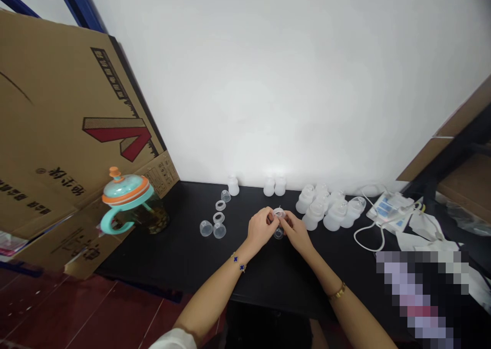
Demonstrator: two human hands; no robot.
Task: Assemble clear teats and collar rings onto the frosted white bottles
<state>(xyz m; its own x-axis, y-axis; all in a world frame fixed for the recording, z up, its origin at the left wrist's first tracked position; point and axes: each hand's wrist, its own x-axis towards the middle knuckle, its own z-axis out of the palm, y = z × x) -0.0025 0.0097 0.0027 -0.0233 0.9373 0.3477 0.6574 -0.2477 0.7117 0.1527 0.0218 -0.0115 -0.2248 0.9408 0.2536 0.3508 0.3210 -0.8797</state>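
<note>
My left hand [261, 228] and my right hand [296, 231] meet over the middle of the black table [180, 257]. Both pinch a small clear plastic part [279, 215] between their fingertips. A second clear piece [278, 233] sits just below it between the hands. To the left lie several loose clear caps and rings [215, 223]. A cluster of translucent white bottles [326, 208] stands to the right, close to my right hand. More small white bottles [274, 186] stand at the back by the wall.
A large cardboard box [65, 134] leans at the left. A mug with a teal handle and orange-rimmed lid [128, 203] stands beside it. A white device with a cable [387, 211] and papers lie at the right. The wall runs behind the table.
</note>
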